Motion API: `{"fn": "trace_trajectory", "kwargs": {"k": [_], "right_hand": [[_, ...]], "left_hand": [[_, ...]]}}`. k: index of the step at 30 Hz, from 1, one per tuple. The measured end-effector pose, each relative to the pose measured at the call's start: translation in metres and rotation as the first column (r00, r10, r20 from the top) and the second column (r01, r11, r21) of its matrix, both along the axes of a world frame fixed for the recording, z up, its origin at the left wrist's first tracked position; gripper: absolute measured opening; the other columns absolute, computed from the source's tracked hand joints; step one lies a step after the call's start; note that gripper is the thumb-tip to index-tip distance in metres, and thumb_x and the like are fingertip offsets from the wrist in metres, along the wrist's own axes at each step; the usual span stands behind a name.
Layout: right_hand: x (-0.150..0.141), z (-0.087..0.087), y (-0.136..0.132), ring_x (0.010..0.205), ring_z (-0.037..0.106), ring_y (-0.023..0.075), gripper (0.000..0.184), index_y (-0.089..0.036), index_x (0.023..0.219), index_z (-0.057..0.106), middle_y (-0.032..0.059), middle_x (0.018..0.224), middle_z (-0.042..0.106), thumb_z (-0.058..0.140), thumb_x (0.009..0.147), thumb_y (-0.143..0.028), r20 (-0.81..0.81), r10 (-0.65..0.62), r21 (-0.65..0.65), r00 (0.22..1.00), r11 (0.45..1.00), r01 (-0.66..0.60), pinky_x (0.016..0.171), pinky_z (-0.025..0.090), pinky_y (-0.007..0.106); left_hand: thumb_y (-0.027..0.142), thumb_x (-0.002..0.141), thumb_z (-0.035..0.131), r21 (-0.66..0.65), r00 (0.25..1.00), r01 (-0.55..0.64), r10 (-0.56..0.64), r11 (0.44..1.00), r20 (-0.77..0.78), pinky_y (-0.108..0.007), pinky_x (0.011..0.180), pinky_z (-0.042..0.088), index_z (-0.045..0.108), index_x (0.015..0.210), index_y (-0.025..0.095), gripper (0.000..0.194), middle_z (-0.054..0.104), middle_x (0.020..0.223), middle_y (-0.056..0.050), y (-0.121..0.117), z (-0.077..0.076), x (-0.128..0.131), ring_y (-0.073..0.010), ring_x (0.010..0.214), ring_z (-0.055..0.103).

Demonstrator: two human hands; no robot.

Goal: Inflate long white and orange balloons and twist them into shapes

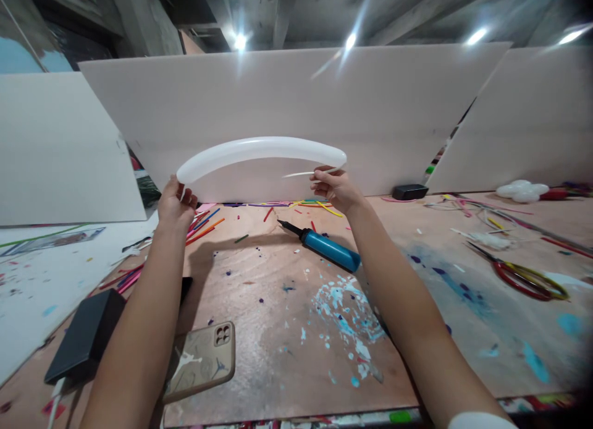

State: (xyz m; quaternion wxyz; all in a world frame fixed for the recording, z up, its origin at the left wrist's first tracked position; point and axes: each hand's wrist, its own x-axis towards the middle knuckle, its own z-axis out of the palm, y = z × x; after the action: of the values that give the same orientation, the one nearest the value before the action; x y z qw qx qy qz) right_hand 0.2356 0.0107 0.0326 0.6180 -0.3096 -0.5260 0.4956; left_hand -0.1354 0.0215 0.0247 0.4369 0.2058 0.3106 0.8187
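A long white modelling balloon [262,147], inflated and bowed upward in an arch, is held above the table between my two hands. My left hand [177,201] is closed on its left end, where a short tail shows between the fingers. At the other end, my right hand [334,186] pinches the thin uninflated tail, which sticks out leftward past the fingertips. Below the balloon, a blue hand pump [331,250] with a black nozzle lies on the table, near my right forearm.
Loose coloured balloons [204,228] lie left of centre. A phone [204,360] and a black power brick [86,333] lie near my left forearm. Scissors [523,277] lie at right, a small black box [410,191] and white balloon shape [522,191] behind. White boards [296,101] stand along the back.
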Motion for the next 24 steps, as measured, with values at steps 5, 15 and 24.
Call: {"fn": "trace_trajectory", "kwargs": {"k": [5, 15, 24], "right_hand": [[-0.003, -0.001, -0.003, 0.059, 0.064, 0.0097, 0.039, -0.018, 0.084, 0.064, -0.0012, 0.073, 0.069, 0.087, 0.057, -0.035, 0.002, 0.042, 0.018, 0.999, 0.999, -0.042, 0.052, 0.048, 0.021], [-0.025, 0.0, -0.012, 0.065, 0.064, 0.0101, 0.035, -0.018, 0.076, 0.065, -0.0007, 0.069, 0.069, 0.089, 0.056, -0.033, -0.054, 0.132, 0.029, 0.99, 0.991, -0.13, 0.062, 0.052, 0.023], [-0.085, 0.001, -0.038, 0.065, 0.065, 0.0123, 0.034, -0.016, 0.073, 0.069, 0.0011, 0.066, 0.069, 0.089, 0.054, -0.036, -0.042, 0.249, 0.06, 0.968, 0.967, -0.246, 0.067, 0.053, 0.026]], "left_hand": [[0.034, 0.07, 0.079, 0.008, 0.999, 0.047, -0.047, 0.999, -0.021, -0.021, 0.055, 0.041, 0.061, 0.074, 0.023, 0.022, 0.061, 0.076, 0.003, -0.002, 0.006, 0.014, -0.0073, 0.06, 0.051], [0.039, 0.058, 0.086, 0.106, 0.968, 0.15, -0.124, 0.983, -0.219, -0.021, 0.052, 0.037, 0.062, 0.074, 0.021, 0.034, 0.061, 0.078, 0.002, -0.015, 0.011, 0.057, -0.0073, 0.06, 0.05], [0.048, 0.052, 0.088, 0.07, 0.849, 0.39, -0.33, 0.918, -0.413, -0.02, 0.052, 0.04, 0.069, 0.075, 0.018, 0.042, 0.063, 0.075, -0.001, -0.043, -0.002, 0.133, -0.0078, 0.061, 0.053]]}}
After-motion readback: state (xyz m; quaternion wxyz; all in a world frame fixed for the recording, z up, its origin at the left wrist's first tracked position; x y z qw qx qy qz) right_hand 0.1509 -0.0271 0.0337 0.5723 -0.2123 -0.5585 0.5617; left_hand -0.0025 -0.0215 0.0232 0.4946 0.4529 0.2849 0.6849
